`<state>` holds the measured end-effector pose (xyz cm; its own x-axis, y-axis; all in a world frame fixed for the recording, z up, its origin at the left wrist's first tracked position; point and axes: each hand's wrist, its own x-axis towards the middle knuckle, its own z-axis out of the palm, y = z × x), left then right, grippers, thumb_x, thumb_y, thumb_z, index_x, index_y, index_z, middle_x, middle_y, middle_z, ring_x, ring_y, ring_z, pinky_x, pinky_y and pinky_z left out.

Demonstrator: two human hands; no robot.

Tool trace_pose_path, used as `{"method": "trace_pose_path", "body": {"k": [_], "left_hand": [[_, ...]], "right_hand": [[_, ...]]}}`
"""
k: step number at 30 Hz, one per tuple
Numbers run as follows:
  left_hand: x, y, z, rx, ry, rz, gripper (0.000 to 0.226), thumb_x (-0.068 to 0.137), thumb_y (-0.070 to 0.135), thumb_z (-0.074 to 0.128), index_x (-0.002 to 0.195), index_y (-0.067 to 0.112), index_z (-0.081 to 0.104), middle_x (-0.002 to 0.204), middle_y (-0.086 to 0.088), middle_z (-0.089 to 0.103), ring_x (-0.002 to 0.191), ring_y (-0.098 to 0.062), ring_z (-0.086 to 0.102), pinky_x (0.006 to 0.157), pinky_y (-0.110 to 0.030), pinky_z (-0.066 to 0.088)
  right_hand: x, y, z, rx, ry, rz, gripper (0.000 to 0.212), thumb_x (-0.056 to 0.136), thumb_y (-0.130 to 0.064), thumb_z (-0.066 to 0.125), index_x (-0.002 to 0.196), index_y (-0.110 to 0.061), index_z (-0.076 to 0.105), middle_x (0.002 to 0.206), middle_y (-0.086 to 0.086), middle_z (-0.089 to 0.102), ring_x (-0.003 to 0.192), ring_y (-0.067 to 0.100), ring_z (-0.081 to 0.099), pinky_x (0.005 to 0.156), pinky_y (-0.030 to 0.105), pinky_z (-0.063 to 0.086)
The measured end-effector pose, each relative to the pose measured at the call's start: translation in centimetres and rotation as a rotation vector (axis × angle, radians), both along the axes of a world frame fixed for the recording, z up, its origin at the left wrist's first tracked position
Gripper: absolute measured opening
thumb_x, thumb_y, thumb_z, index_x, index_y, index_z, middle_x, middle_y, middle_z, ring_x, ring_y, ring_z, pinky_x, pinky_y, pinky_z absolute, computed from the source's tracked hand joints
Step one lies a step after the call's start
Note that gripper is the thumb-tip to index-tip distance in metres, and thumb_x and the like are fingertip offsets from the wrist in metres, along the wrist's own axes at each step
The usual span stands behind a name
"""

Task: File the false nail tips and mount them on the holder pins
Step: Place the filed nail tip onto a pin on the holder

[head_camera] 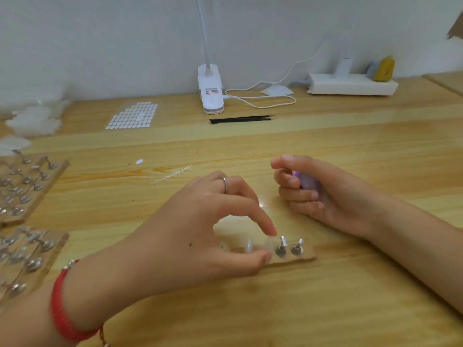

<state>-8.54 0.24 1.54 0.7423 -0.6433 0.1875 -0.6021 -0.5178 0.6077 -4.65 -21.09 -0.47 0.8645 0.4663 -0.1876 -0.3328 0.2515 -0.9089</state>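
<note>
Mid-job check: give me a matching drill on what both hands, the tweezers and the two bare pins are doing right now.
Things
1. left hand
2. right hand
3. black tweezers
4. bare pins

States
A. lying untouched near the lamp clip
B. curled round a lilac tool
C. standing at the end of the holder strip nearest the right hand
D. pinching a clear nail tip over the strip

Pairs: 1-D, 2-B, 3-A, 4-C
</note>
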Motion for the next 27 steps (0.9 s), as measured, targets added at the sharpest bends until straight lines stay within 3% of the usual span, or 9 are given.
{"method": "trace_pose_path", "body": {"k": [27], "left_hand": [[0.01, -0.52, -0.22, 0.063, -0.05, 0.039, 0.017, 0.069, 0.051, 0.069, 0.084, 0.043, 0.068, 0.092, 0.022, 0.057, 0.096, -0.007, 0.055, 0.087, -0.029, 0.042]], "right_hand": [[-0.01, -0.03, -0.18, -0.004, -0.005, 0.002, 0.008, 0.074, -0.032, 0.068, 0.072, -0.026, 0.073, 0.062, -0.008, 0.041, 0.045, 0.002, 0.024, 0.034, 0.013, 0.022]]}}
